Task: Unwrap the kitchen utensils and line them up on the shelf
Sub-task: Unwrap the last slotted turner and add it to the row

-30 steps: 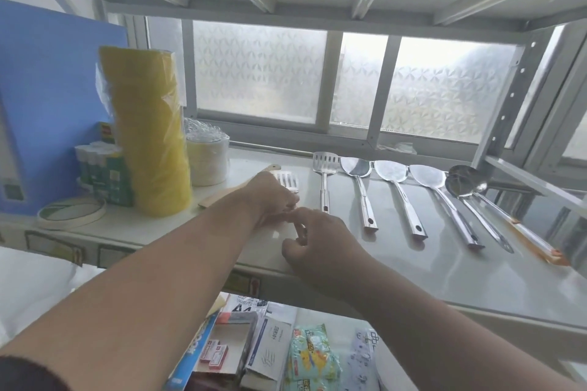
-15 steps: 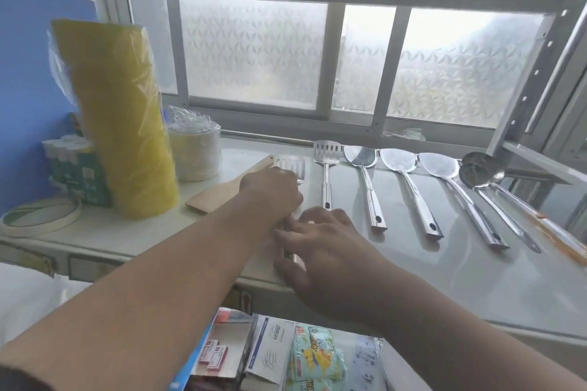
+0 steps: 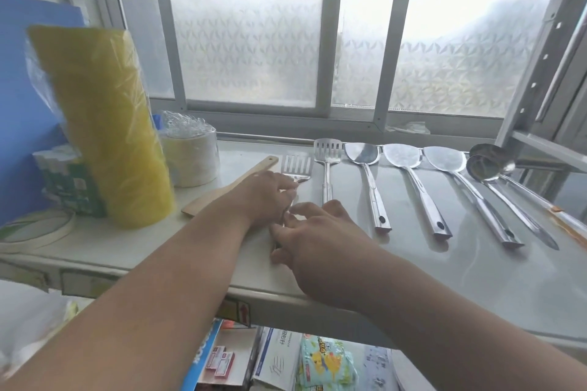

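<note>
A steel slotted spatula (image 3: 295, 165) lies on the white shelf (image 3: 413, 267), its handle running toward me under both hands. My left hand (image 3: 263, 197) curls over the neck just below the slotted head. My right hand (image 3: 314, 238) lies over the lower handle with its fingers spread and fairly straight. A wooden spatula (image 3: 251, 173) lies slanted beneath my left wrist. To the right, a row of bare steel utensils lies parallel: a slotted turner (image 3: 327, 149), three solid turners (image 3: 401, 155) and two ladles (image 3: 486, 168).
A tall yellow wrapped roll (image 3: 104, 124), white wrapped tape rolls (image 3: 190, 155), green packs (image 3: 70, 181), a tape ring (image 3: 35, 232) and a blue board (image 3: 22, 89) crowd the shelf's left end. A perforated steel post (image 3: 540, 73) stands at the right. Packaged goods (image 3: 324, 362) fill the shelf below.
My right hand's fingers went from a pinch at the handle to lying spread over it. My left hand stayed on the spatula's neck. The view moved closer.
</note>
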The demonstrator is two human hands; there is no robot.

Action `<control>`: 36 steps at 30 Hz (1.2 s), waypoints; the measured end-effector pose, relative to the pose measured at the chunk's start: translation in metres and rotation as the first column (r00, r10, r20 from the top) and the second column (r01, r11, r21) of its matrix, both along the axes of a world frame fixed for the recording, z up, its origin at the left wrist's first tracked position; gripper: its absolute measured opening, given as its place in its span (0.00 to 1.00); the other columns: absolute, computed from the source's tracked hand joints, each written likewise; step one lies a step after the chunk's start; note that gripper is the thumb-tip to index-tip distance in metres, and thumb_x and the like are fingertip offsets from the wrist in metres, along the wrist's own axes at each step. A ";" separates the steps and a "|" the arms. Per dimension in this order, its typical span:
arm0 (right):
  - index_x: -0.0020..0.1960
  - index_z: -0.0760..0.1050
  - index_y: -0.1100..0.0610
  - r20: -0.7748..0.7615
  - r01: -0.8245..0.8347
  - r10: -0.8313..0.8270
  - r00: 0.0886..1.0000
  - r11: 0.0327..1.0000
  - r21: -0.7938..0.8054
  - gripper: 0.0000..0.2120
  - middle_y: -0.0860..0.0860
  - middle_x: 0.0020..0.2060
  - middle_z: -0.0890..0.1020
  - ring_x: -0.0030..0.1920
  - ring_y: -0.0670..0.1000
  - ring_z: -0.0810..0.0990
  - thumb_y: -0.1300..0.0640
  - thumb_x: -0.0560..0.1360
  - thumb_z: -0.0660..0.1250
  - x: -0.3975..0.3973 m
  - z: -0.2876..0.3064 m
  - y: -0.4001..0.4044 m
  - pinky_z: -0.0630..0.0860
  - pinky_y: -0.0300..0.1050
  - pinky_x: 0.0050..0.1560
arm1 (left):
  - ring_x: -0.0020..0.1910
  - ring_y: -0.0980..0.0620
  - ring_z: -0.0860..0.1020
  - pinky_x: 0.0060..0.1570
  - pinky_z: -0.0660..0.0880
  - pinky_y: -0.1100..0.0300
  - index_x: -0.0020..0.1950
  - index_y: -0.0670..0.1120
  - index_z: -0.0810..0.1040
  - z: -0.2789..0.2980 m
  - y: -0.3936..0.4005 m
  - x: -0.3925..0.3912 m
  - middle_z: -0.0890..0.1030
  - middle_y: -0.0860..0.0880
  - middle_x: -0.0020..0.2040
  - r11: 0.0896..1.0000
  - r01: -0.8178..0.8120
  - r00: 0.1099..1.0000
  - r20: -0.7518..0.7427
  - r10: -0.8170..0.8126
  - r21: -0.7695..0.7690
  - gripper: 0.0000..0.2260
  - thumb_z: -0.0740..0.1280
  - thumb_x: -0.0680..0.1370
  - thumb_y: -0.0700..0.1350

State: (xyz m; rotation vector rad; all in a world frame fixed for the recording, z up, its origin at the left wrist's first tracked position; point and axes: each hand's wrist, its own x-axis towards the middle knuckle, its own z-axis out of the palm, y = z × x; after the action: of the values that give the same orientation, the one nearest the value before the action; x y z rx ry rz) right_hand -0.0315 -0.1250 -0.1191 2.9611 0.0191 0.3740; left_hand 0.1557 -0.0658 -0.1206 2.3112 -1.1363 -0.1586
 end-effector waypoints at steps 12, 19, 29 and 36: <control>0.59 0.78 0.49 -0.059 0.055 -0.060 0.996 0.995 -0.077 0.14 0.49 0.62 0.80 0.74 0.54 0.67 0.56 0.77 0.59 0.019 0.016 -0.005 0.64 0.57 0.66 | 0.61 0.49 0.76 0.70 0.74 0.51 0.63 0.47 0.85 0.021 -0.030 0.021 0.78 0.46 0.67 0.959 -0.084 0.994 0.085 0.063 0.271 0.14 0.62 0.88 0.51; 0.57 0.81 0.51 -0.029 0.084 -0.085 0.996 0.995 -0.050 0.14 0.50 0.56 0.82 0.67 0.55 0.72 0.59 0.76 0.62 0.043 0.016 -0.011 0.64 0.52 0.63 | 0.72 0.42 0.77 0.70 0.73 0.51 0.73 0.46 0.81 0.027 -0.049 0.033 0.78 0.43 0.74 0.959 -0.100 0.994 0.070 0.085 0.265 0.17 0.61 0.88 0.49; 0.55 0.80 0.48 -0.061 0.037 -0.044 0.997 0.993 -0.111 0.13 0.48 0.49 0.80 0.58 0.54 0.75 0.57 0.77 0.59 0.057 0.019 -0.024 0.70 0.52 0.60 | 0.74 0.52 0.67 0.70 0.64 0.56 0.72 0.60 0.82 0.018 -0.040 0.043 0.74 0.51 0.63 0.989 -0.056 0.997 -0.037 0.061 0.134 0.16 0.60 0.88 0.56; 0.49 0.78 0.47 -0.015 -0.001 0.000 1.000 0.998 -0.062 0.08 0.44 0.43 0.78 0.58 0.55 0.75 0.55 0.77 0.60 0.063 0.012 -0.031 0.69 0.52 0.58 | 0.87 0.52 0.50 0.81 0.52 0.53 0.79 0.61 0.74 0.019 -0.041 0.040 0.68 0.50 0.83 0.989 -0.028 0.998 -0.050 0.036 0.142 0.19 0.57 0.90 0.54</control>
State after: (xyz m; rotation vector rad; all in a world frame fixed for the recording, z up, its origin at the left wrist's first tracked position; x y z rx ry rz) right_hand 0.0316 -0.1556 -0.1072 2.9033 0.0329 0.3446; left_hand 0.1958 -0.1067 -0.1012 2.4327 -1.0931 -0.2942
